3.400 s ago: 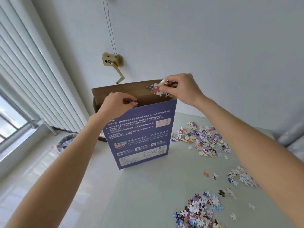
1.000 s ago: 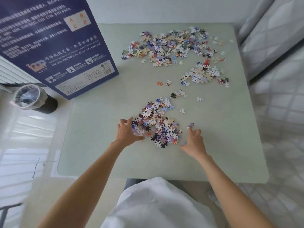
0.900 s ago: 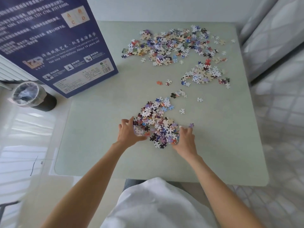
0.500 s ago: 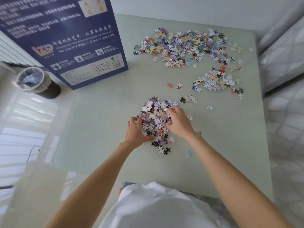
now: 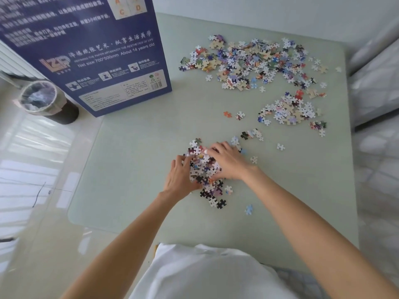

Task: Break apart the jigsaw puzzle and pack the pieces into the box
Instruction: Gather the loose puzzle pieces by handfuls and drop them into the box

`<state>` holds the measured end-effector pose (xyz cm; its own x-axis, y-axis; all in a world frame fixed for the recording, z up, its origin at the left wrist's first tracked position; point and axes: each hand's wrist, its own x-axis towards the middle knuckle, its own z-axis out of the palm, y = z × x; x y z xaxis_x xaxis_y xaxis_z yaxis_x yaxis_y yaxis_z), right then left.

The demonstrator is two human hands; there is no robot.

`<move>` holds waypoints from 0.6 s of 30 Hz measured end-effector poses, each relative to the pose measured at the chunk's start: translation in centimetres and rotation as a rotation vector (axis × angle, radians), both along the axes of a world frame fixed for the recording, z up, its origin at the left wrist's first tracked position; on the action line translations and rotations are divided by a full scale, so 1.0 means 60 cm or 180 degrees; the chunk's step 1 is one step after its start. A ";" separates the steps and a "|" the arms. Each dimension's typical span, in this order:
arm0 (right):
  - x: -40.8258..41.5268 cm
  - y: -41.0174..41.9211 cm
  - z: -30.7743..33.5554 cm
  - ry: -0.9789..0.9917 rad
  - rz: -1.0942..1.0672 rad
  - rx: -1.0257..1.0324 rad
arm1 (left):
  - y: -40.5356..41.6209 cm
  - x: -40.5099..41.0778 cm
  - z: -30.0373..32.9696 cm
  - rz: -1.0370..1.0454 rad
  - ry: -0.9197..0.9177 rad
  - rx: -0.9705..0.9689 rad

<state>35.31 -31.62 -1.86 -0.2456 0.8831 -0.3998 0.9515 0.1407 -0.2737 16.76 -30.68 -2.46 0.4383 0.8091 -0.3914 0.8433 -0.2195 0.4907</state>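
Where the pale floor shows at the far left, a dark waste bin (image 5: 46, 102) lined with a clear bag stands just beside the table's left corner. Next to it, a tall blue puzzle box (image 5: 90, 52) printed with white text stands upright on the far left corner of the pale green table (image 5: 138, 169). Toward the middle, the left hand (image 5: 180, 178) curls its fingers against the left side of a small heap of puzzle pieces (image 5: 205, 169), gripping into it, and the right hand (image 5: 227, 161) lies over the heap's right side with fingers bent down onto the pieces, so the two hands cup the heap between them. A few dark and white pieces (image 5: 217, 201) lie loose just in front of the heap, with a single pale blue piece (image 5: 249, 209) a little to their right. Farther back and to the right, a large scatter of loose pieces (image 5: 254, 62) spreads across the far side of the table, and a smaller cluster (image 5: 290, 111) lies near the right edge. A white shirt (image 5: 205, 272) fills the bottom of the view.
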 end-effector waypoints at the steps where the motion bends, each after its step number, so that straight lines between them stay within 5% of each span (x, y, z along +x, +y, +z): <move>1: -0.001 -0.012 -0.001 0.0109 -0.0175 0.0036 | 0.000 0.002 0.000 -0.0046 0.0028 0.0037; 18: -0.014 -0.075 0.002 0.0745 -0.1677 0.0472 | 0.017 0.042 0.005 -0.0681 0.0221 0.0177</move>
